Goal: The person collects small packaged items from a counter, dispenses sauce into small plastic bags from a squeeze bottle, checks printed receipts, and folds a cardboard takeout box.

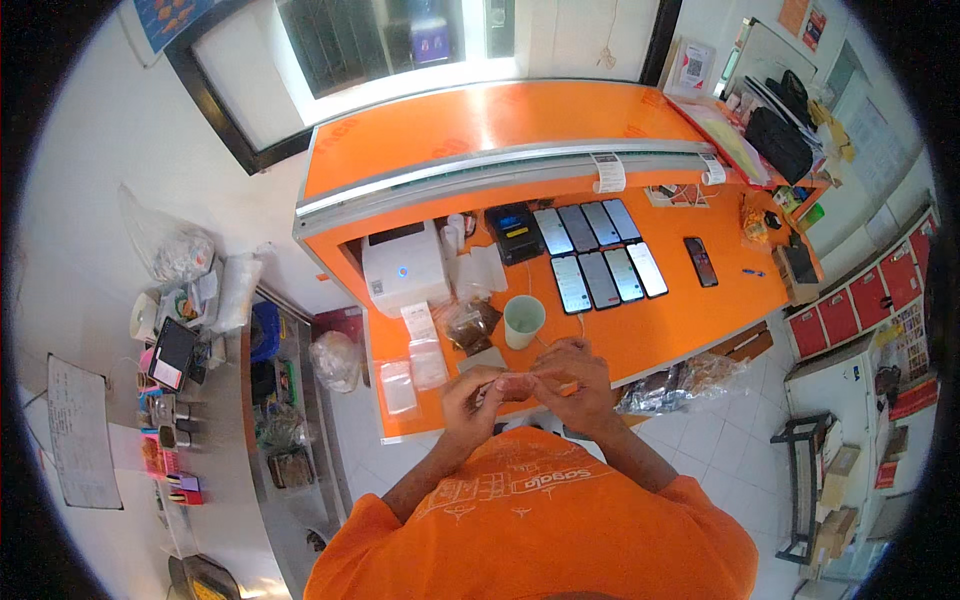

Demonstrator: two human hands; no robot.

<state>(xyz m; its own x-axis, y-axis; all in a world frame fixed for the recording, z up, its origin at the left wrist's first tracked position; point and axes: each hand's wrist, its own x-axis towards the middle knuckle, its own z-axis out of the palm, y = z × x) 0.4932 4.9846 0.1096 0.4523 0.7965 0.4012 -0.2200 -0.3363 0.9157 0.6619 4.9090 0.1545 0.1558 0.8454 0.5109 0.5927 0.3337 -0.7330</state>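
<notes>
Both my hands meet over the near edge of an orange counter (720,319). My left hand (469,395) and my right hand (581,382) pinch a small brownish thing (516,386) between their fingertips; it is too small to name. Just beyond them stands a pale green cup (524,322). Left of the cup lies a clear plastic bag with brown contents (471,326), with a grey flat thing (482,360) in front of it. Small clear plastic bags (398,387) and a printed paper slip (418,322) lie at the counter's left.
Several smartphones (600,279) lie in two rows beyond the cup, with another phone (700,262) to their right. A white label printer (405,270) and a black card-type device (514,232) stand at the back. A raised orange shelf (495,120) spans the far side.
</notes>
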